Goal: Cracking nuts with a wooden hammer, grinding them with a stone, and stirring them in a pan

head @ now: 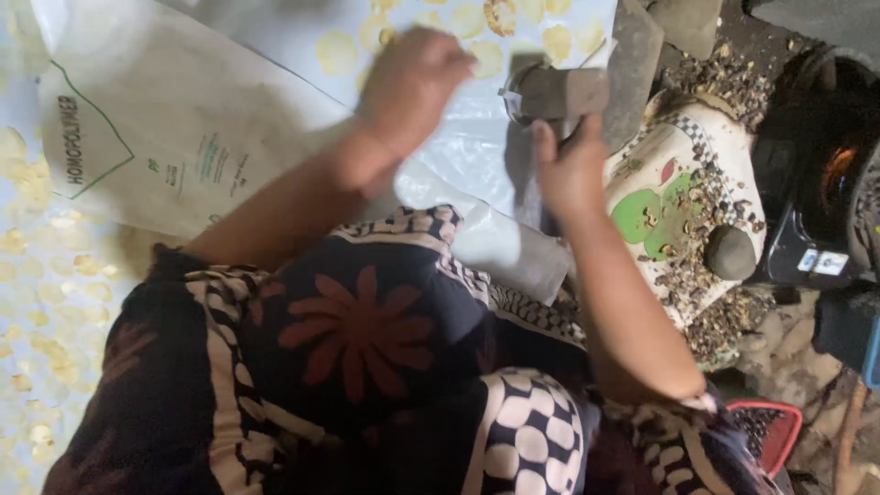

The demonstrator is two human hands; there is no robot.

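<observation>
Gripping the heavy, stiff hammer [555,92] by its handle, the right hand [570,170] closes firmly; the blurred left hand [412,82] has fingers I cannot tell

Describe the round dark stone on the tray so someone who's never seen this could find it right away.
Start at the white tray with green apple pictures, right of the person's right hand. It is strewn with small brownish shell bits. The round dark stone lies near its lower right edge: one smooth grey lump, far bigger than the crumbs around it.
</observation>
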